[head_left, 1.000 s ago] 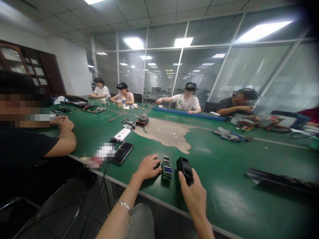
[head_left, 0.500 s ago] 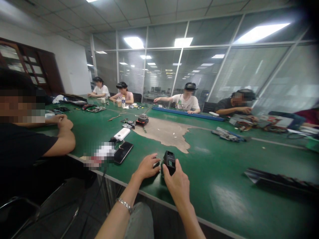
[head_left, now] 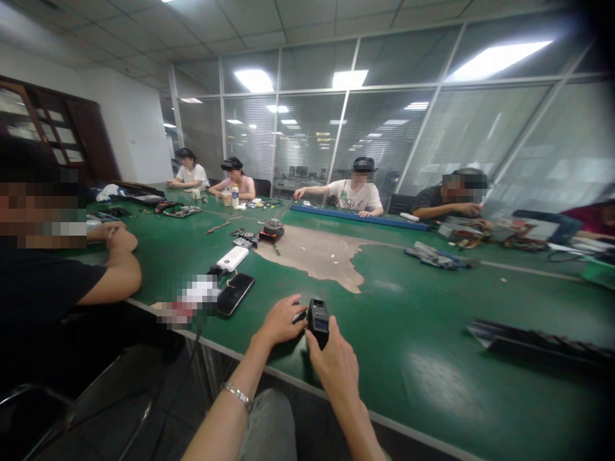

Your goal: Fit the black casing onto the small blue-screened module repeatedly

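My right hand [head_left: 337, 365] grips a black box-shaped device [head_left: 318, 315] with openings in its top face, thumb on one side and fingers on the other. It stands just above or on the green tabletop, near the front edge; I cannot tell which. Close on its left, my left hand [head_left: 281, 322] curls its fingers around a small black piece [head_left: 299, 315]. Most of that piece is hidden by the fingers, so its kind does not show. A silver bracelet [head_left: 236, 394] circles my left wrist.
Left of my hands lie a black phone [head_left: 236, 294] and a white power bank [head_left: 232, 258]. Beyond is a bare brown patch [head_left: 317, 255] of table. A dark metal strip [head_left: 528, 346] lies right, pliers-like tools [head_left: 435, 256] farther back. A person [head_left: 62, 256] sits left; several others sit opposite.
The black device has tilted in my right hand, now showing a different side toward me. My left hand has barely moved. The view has shifted slightly.
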`<state>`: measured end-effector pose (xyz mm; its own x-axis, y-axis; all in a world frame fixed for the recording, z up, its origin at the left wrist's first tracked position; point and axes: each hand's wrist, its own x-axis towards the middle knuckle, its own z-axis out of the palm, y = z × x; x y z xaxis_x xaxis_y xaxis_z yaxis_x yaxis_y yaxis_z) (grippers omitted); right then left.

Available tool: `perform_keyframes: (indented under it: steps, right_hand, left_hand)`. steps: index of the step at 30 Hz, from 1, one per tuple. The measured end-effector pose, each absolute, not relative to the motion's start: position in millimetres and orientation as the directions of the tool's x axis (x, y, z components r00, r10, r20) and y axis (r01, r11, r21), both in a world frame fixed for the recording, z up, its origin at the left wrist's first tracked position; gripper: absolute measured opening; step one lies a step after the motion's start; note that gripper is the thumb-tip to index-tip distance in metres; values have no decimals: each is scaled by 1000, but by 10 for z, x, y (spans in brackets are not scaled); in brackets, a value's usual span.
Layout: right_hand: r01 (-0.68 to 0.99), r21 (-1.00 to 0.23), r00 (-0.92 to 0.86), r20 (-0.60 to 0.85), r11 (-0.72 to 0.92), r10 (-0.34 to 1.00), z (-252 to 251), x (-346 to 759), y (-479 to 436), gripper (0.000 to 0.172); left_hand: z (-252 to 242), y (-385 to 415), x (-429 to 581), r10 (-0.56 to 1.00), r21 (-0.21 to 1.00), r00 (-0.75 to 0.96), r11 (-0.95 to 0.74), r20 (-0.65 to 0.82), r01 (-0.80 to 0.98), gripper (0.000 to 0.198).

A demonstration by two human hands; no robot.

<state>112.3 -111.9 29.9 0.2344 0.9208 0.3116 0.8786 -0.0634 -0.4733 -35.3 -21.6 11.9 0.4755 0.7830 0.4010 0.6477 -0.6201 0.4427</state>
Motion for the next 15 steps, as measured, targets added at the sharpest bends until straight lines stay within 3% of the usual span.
perform_keyframes:
  steps: [6,11,15]
  right_hand:
    - [839,-533,210,503,110,838,159,1166,-989,86]
    - [875,-471,161,496,109,853,30,1164,-944,72]
    - [872,-483,184,477,82,860,14,1145,-943,70]
  left_hand:
    - [100,-202,-346,790,447,476,-612,386,653,41]
    - [94,-201,-345,788,447,472,-614,395,650,41]
    - [102,-211,-351,785,438,472,-617,401,654,40]
